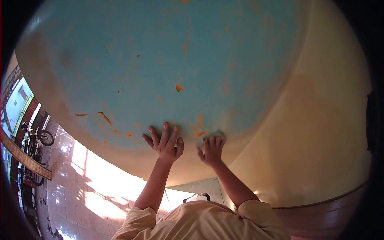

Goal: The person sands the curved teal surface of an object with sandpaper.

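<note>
A wall fills the view in front of me, with a large teal-blue painted area [160,68] that has scratches and flaked spots showing orange-tan. My left hand [166,144] lies against the lower edge of the blue area, fingers spread, holding nothing. Just to its right, my right hand [212,150] touches the wall with its fingers bent and close together. A dark smear shows at its fingertips; I cannot make out whether it is a small thing or a shadow. Between and above the hands is a flaked patch [199,130] of bare orange-tan.
Cream wall [316,132] continues on the right, down to a brownish band [320,220]. At the left, sunlight falls on a tiled floor [76,200], with parked motorcycles [34,140] beyond it. A tan strip [26,158] crosses the left edge.
</note>
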